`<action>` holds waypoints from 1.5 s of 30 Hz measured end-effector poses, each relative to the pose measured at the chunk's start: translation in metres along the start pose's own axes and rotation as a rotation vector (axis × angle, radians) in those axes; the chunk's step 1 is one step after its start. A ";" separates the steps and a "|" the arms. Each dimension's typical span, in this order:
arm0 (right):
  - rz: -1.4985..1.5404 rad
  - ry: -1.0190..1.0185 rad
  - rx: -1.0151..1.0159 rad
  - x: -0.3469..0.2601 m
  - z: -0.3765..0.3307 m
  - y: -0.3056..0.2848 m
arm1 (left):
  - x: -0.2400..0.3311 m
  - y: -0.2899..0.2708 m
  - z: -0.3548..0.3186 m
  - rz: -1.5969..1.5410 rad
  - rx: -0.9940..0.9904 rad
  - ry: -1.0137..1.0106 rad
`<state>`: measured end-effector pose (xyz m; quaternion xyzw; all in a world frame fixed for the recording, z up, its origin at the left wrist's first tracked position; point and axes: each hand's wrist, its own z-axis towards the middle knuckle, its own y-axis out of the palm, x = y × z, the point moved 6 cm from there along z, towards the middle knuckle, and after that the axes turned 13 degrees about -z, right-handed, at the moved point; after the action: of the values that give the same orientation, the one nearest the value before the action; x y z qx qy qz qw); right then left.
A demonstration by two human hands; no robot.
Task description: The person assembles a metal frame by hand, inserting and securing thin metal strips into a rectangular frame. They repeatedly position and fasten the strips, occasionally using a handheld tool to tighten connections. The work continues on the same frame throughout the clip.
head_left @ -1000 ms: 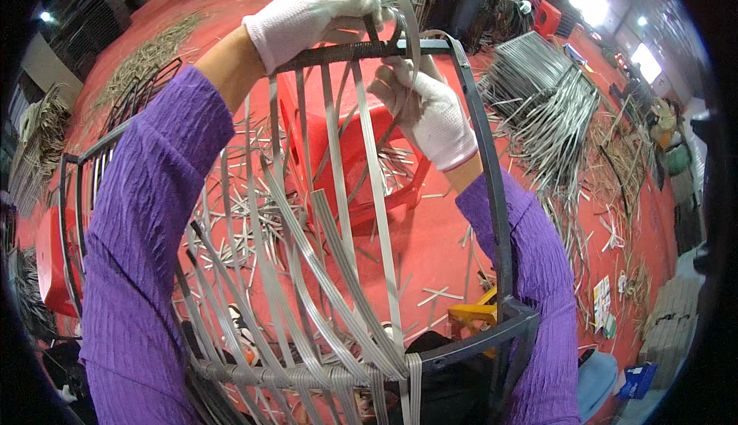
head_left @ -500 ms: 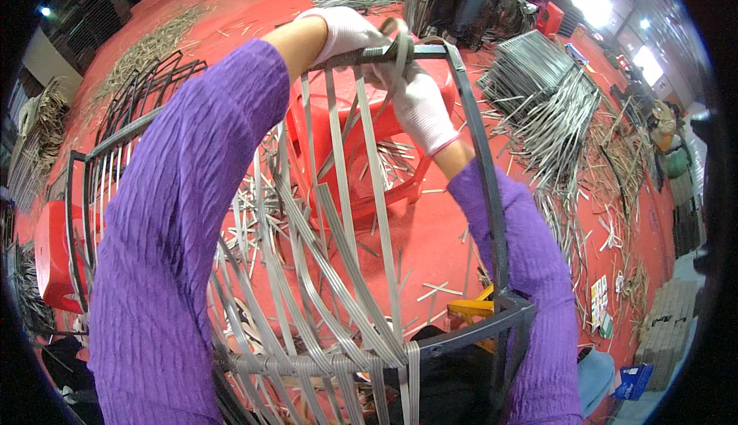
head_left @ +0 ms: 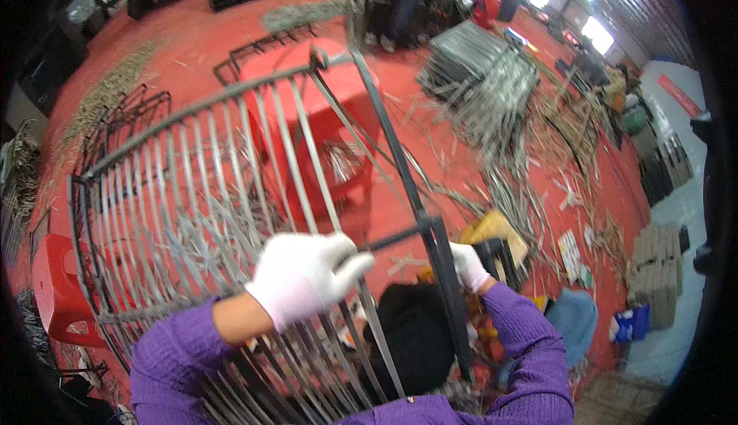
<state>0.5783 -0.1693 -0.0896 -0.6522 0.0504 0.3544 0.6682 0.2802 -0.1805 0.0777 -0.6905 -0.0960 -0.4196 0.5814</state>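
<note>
In front of me stands a black metal frame (head_left: 400,156) with rows of grey flat strips (head_left: 311,164) running across it. At the far bar, a strip end forms a small dark bump (head_left: 317,58) near the corner. My left hand (head_left: 304,275), in a white glove, lies over the near crossbar where the strips cross it. Its thumb and fingers are curled together there; what they pinch is hidden. My right hand (head_left: 469,267), also gloved, is beside the frame's right corner post. The post hides its fingers.
A red plastic stool (head_left: 327,87) stands beyond the frame, another red stool (head_left: 58,287) at the left. Bundled grey strips (head_left: 480,75) lie on the red floor at the far right, with loose scraps around. A yellow container (head_left: 496,233) is near my right hand. People stand at the back.
Both hands have left the far bar, where they were handling a looped strip, and come back toward me. The left is now at the near crossbar, the right at the corner post. The view has shifted.
</note>
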 end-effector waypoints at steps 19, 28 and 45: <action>0.516 0.718 -0.515 -0.139 -0.310 0.093 | -0.035 0.035 0.012 -0.036 -0.057 -0.096; 0.715 0.846 -0.677 -0.178 -0.251 0.028 | -0.054 0.045 0.023 -0.033 -0.059 -0.063; 0.071 -0.019 -0.703 -0.128 0.146 -0.006 | -0.057 0.047 0.028 0.058 -0.064 -0.085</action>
<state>0.4288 -0.0881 0.0039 -0.8369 -0.0582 0.3789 0.3907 0.2862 -0.1500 0.0053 -0.7286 -0.0870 -0.3755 0.5662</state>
